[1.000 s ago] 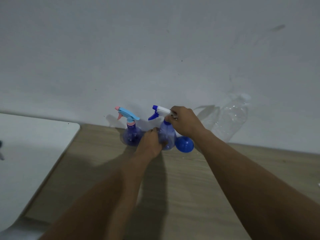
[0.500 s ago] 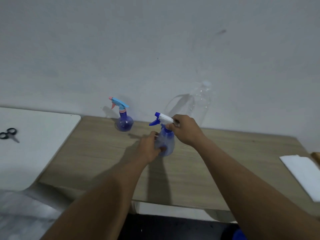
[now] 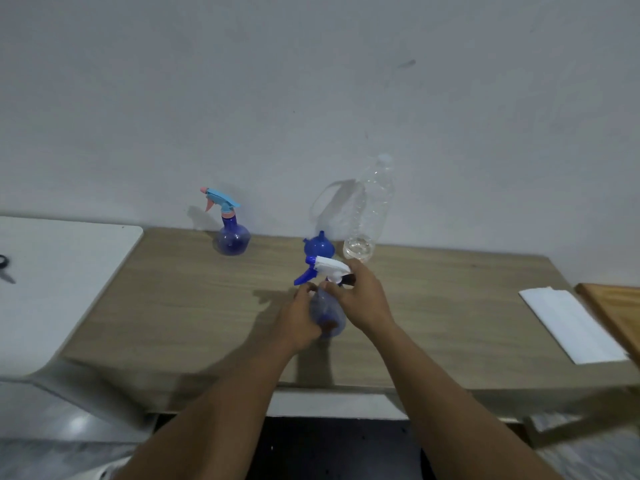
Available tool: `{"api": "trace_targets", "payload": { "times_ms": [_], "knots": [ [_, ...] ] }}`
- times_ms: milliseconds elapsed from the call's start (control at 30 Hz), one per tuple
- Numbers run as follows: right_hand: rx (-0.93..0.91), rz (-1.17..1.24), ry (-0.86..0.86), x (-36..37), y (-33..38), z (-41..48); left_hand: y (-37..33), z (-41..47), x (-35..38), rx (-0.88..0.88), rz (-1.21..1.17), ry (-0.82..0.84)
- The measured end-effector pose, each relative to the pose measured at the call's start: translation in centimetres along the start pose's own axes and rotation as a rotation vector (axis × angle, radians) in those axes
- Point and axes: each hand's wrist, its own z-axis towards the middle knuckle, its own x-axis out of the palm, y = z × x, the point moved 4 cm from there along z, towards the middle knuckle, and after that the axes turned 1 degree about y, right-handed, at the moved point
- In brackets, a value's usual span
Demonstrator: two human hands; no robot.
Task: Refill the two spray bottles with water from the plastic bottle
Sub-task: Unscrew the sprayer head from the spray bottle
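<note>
1. From the head camera we look down at a wooden table (image 3: 194, 306) set against a plain grey-white wall (image 3: 311, 81), with both our bare forearms reaching forward from the bottom of the frame.
2. Our left hand (image 3: 299, 320) is closed around the round, translucent blue body of the near spray bottle (image 3: 329, 313), which stands at the middle of the table.
3. Our right hand (image 3: 360, 299) is closed on that bottle's neck, just under its white and dark-blue trigger head (image 3: 323, 268); the nozzle points to the left.
4. We cannot tell whether the head is screwed tight or loosened.
5. The second spray bottle (image 3: 230, 237), blue with a light-blue and pink trigger head, stands upright at the back of the table near the wall, well to the left of our hands and untouched.
6. Just behind the held bottle sits a blue funnel (image 3: 319, 247), mouth down with its spout pointing up.
7. Beside the funnel, to its right, stands the clear plastic bottle (image 3: 369, 216), upright against the wall, with only a little water at its bottom.
8. A white sheet of paper (image 3: 571, 323) lies at the right end of the table, next to a wooden board (image 3: 616, 313) at the frame's edge.
9. To the left is a white surface (image 3: 59, 271) with scissors (image 3: 5, 270) partly cut off at the edge.
</note>
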Motion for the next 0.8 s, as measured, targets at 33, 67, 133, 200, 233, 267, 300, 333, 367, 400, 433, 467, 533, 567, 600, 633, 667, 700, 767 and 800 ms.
{"api": "trace_targets", "payload": {
  "times_ms": [33,67,133,200,233,267,300,333,367,400,433,467,533,567,600,633,667,700,767,800],
  "knots": [
    [0.02,0.042,-0.032,0.4,-0.2,-0.2,0.5,0.2,0.2,0.004,-0.012,0.008],
    [0.042,0.083,-0.068,0.7,-0.4,-0.4,1.1,0.4,0.5,0.01,-0.016,0.011],
    [0.078,0.15,-0.146,1.1,-0.7,-0.6,1.4,0.8,0.6,0.027,-0.011,0.013],
    [0.106,0.158,-0.209,1.5,-0.9,-0.7,1.9,1.4,1.0,0.033,-0.005,0.036],
    [0.126,0.164,-0.241,1.6,-1.1,-0.7,1.7,1.4,0.9,0.027,-0.015,0.038],
    [0.141,0.181,-0.274,1.8,-1.3,-0.6,1.6,1.2,0.9,0.014,-0.019,0.037],
    [0.141,0.206,-0.301,2.0,-1.5,-0.7,1.7,1.3,0.9,0.009,-0.029,0.021],
    [0.133,0.225,-0.315,2.2,-1.7,-0.7,1.7,1.3,0.8,0.016,0.021,-0.002],
    [0.122,0.234,-0.324,2.4,-1.8,-0.6,1.8,1.5,0.7,0.029,0.047,-0.027],
    [0.114,0.236,-0.331,2.5,-1.9,-0.5,1.8,1.5,0.5,0.042,0.068,-0.05],
    [0.107,0.236,-0.333,2.6,-2.1,-0.4,1.8,1.5,0.6,0.043,0.059,-0.053],
    [0.09,0.231,-0.322,2.7,-2.3,-0.3,2.0,1.6,0.7,0.039,0.049,-0.062],
    [0.034,0.203,-0.267,2.8,-2.5,-0.2,1.8,1.4,0.5,0.031,0.076,-0.067],
    [0.012,0.181,-0.234,2.8,-2.6,-0.1,1.6,1.3,0.4,0.039,0.074,-0.065],
    [-0.004,0.159,-0.205,2.7,-2.6,0.0,1.8,1.6,0.3,0.042,0.054,-0.073],
    [-0.012,0.154,-0.182,2.6,-2.7,0.0,1.6,1.7,0.2,0.052,0.036,-0.082],
    [-0.008,0.168,-0.167,2.5,-2.8,0.0,1.5,1.7,0.3,0.056,0.031,-0.079],
    [0.004,0.197,-0.163,2.5,-2.9,0.0,1.0,1.4,0.1,0.063,0.018,-0.077],
    [0.031,0.252,-0.174,2.5,-3.0,-0.2,0.8,1.0,0.1,0.059,-0.017,-0.06],
    [0.037,0.268,-0.188,2.5,-3.0,-0.3,1.1,1.2,0.1,0.05,-0.028,-0.06]
  ]
}}
